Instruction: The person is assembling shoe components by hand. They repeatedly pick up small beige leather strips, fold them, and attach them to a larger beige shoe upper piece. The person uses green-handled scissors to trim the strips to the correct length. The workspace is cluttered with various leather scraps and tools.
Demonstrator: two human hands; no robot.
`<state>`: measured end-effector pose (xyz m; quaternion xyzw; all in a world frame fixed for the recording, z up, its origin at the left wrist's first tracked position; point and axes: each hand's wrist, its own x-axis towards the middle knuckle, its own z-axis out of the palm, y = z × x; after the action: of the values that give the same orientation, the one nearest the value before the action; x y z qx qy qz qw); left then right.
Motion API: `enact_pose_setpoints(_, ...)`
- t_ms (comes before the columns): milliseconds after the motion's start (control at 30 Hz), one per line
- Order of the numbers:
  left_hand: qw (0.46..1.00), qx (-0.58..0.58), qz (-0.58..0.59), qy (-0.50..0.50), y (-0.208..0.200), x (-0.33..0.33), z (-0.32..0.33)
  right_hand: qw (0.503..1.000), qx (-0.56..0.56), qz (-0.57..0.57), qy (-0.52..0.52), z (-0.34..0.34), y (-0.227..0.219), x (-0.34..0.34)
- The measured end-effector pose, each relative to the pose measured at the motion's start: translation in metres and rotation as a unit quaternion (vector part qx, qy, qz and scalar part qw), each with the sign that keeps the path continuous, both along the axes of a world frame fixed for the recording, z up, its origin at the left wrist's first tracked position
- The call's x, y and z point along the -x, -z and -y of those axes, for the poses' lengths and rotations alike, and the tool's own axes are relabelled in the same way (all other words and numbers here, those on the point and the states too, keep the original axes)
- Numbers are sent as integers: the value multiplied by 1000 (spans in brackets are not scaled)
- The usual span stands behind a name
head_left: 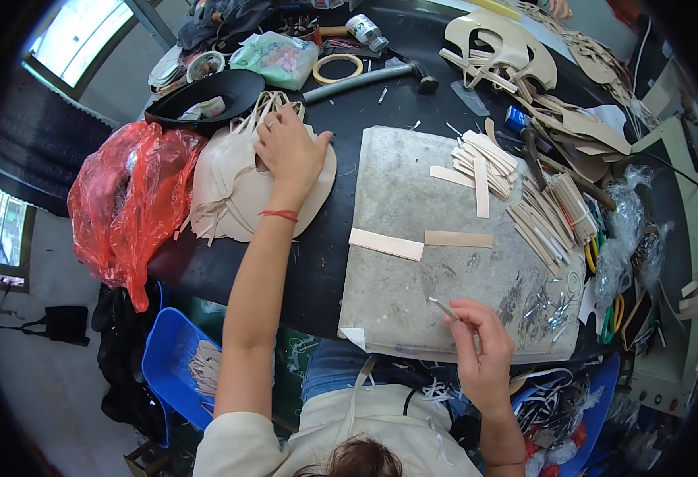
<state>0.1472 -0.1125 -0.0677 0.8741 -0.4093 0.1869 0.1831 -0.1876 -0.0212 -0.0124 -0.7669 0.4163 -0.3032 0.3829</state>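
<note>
My left hand [291, 155] reaches over a pile of cream leather-like pieces [226, 195] at the left and rests on its upper part. Its fingers lie slightly bent over the pieces, with the thumb apart. Above the near part of a worn grey board [396, 195], my right hand [484, 350] pinches a slim pen-like stick [442, 308], its pale tip pointing up and left. Beyond that hand, a pale strip [385, 245] and a tan strip [458, 239] lie almost end to end on the board.
More strips [484, 163] and bundled strips [567, 208] lie at the board's right, with small metal pieces [554, 308] nearer. A red plastic bag [130, 203] sits left of the pile; a hammer [373, 82] lies behind. Blue bins [175, 350] stand below the table edge.
</note>
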Motion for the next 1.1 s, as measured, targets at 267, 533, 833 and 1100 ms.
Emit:
enact_pose_setpoints(267, 979, 28, -99, 176, 1, 4, -65, 995, -97, 14, 7, -2, 13, 15)
enact_pose_setpoints(533, 961, 91, -170, 199, -22, 6, -122, 996, -81, 45, 13, 2, 9, 8)
enact_pose_setpoints(833, 767, 205, -585, 165, -94, 107, -170, 966, -236, 102, 2, 15, 1, 9)
enact_pose_setpoints(1100, 581, 123, -766, 247, -59, 165, -146, 942, -278, 187, -10, 12, -17, -4)
